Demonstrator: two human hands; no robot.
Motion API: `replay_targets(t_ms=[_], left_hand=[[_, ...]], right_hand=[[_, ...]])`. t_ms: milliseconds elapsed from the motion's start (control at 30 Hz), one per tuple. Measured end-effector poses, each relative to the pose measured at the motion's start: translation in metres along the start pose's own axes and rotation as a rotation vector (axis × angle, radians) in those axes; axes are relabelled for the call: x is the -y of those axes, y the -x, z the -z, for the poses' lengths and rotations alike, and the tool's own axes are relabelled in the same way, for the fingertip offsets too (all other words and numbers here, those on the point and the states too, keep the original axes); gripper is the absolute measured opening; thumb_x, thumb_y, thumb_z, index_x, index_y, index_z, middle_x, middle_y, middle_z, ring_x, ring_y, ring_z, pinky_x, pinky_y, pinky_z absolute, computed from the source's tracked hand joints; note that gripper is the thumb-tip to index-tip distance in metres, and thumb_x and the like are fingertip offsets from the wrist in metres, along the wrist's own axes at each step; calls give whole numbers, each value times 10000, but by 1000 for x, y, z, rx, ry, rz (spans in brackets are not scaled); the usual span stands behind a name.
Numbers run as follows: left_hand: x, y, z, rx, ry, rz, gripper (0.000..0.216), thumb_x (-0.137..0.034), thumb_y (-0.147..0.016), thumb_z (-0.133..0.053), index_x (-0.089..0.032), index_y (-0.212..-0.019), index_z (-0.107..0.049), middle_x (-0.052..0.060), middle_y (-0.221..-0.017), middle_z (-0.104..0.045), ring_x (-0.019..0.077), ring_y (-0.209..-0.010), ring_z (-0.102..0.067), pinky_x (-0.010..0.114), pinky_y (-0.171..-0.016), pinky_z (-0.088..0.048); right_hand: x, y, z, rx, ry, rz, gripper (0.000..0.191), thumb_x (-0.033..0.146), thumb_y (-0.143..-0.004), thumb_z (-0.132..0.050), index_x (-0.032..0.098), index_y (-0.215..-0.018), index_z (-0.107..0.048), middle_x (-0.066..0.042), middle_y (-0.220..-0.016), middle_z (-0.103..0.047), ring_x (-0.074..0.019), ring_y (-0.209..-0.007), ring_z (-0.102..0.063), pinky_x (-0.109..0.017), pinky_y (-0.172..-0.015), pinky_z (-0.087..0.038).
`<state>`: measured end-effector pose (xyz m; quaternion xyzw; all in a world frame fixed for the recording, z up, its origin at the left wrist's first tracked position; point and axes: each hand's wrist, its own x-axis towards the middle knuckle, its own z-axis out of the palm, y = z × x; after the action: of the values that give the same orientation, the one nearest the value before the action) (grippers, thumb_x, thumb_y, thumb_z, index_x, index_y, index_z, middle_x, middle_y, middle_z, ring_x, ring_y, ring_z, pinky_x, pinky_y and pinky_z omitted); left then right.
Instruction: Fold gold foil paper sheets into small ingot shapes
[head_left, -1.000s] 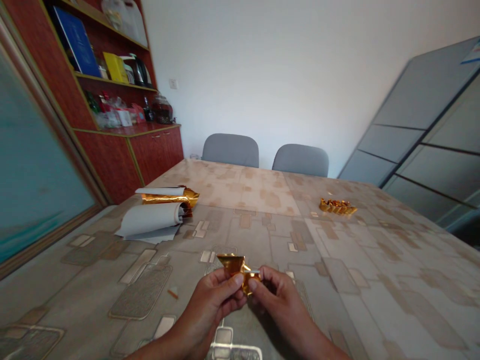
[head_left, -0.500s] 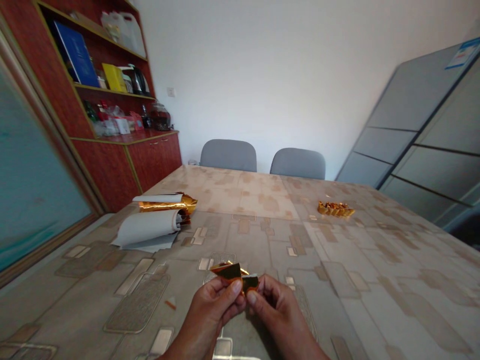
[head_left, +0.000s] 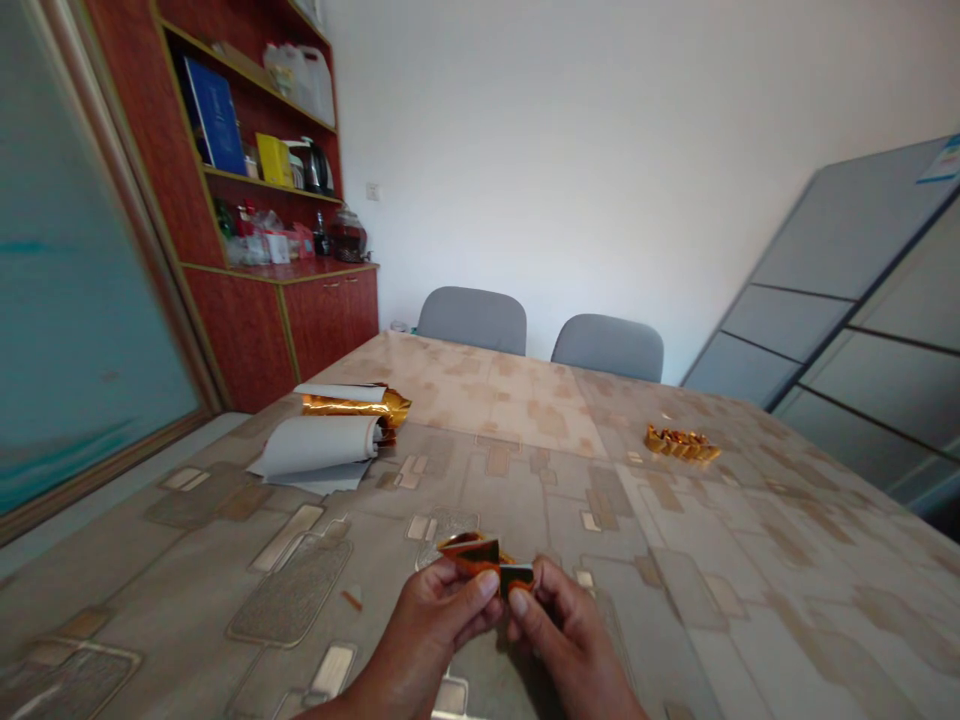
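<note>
Taking the hands as the centre of the dial and straight ahead as 12 o'clock, a small piece of folded gold foil paper [head_left: 478, 553] sits at the centre, held up just above the patterned tablecloth [head_left: 540, 510] near the person's side of the table. The left hand [head_left: 444, 612] pinches it between thumb and fingers at its 7 o'clock edge, with a pointed flap rising toward 11. The right hand [head_left: 561, 625] grips the narrower end at 4 o'clock, thumb on the near face and fingers curled behind. Both grips are narrow, the thumb tips close together; how the fingers sit behind the foil cannot be told.

The piece looks very light, thin and springy. I would expect it to take a crease sharply yet dent or tear under a hard pull, and its shiny face may slide a little against skin. The layered folds, where it is stiffest, seem the best place to pinch; the loose flap would probably bend if held alone.

At 10 to 11 o'clock lie a gold foil roll [head_left: 349, 407] and, just nearer, curled white-backed sheets [head_left: 319, 447]. Well apart, toward 2 o'clock, rests a pleated gold foil strip [head_left: 681, 446].
</note>
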<state>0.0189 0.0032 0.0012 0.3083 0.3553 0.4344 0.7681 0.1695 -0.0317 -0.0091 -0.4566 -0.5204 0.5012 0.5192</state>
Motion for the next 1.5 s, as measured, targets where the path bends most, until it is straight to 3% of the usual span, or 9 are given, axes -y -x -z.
replay_targets(t_ms=[300,400,500,600,700,867,1167,1367,1500], left_hand=[[-12,2,-4,70,1,14,505,-456,-596,-959,-177,-903,-669,51,-879,-755,200,-803,-699,326,-789,-552],[-17,4,-3,62,-5,37,516,-458,-584,-962,-188,-838,-602,26,-842,-735,188,-805,-695,311,-793,-540],[-15,3,1,107,-7,76,507,-426,-604,-959,-197,-801,-552,10,-821,-721,149,-743,-671,265,-721,-508],[-8,1,4,174,16,113,489,-399,-634,-951,-198,-791,-534,7,-792,-720,139,-709,-671,252,-686,-483],[-4,1,5,224,15,133,427,-387,-663,-939,-183,-831,-603,27,-830,-732,147,-752,-679,257,-706,-480],[-9,3,1,245,-12,129,343,-380,-675,-909,-148,-843,-720,37,-835,-715,138,-745,-638,254,-716,-471],[-12,-3,3,197,-496,-313,248,-383,-743,-802,-141,-791,-777,40,-799,-635,182,-759,-588,262,-686,-439],[-15,-1,3,138,-310,-77,456,-572,-707,-833,-132,-711,-715,1,-586,-606,118,-562,-518,232,-572,-394],[-18,1,2,97,-111,101,486,-515,-587,-931,-123,-788,-726,11,-669,-665,101,-580,-562,221,-599,-442]], right_hand=[[5,0,6,134,4,-9,485,673,-847,-671,197,-794,-600,19,-631,-553,-111,-535,-415,-239,-520,-314],[13,-2,17,54,221,136,321,496,-831,-759,210,-817,-613,26,-683,-552,-130,-596,-474,-245,-563,-383],[18,-3,29,-40,496,360,119,233,-887,-690,238,-1004,-670,-22,-867,-630,-171,-740,-576,-267,-654,-470],[20,-3,37,5,631,486,443,119,-911,-614,317,-1307,-617,-77,-1214,-618,-226,-1083,-611,-329,-893,-506],[18,-1,38,3,649,467,440,123,-937,-601,348,-1314,-627,-81,-1351,-545,-242,-1241,-554,-357,-1006,-469],[18,-4,39,23,609,430,115,302,-980,-633,298,-1037,-733,-73,-1258,-593,-243,-1152,-582,-357,-950,-475],[31,-5,31,50,652,401,258,390,-985,-592,219,-800,-647,-14,-757,-628,-197,-760,-583,-324,-724,-421],[22,1,34,112,409,215,418,503,-1045,-447,207,-919,-714,-26,-749,-641,-185,-699,-604,-301,-650,-472],[23,-1,43,61,437,360,261,339,-1046,-516,299,-1270,-643,-26,-897,-690,-189,-808,-651,-303,-737,-532]])
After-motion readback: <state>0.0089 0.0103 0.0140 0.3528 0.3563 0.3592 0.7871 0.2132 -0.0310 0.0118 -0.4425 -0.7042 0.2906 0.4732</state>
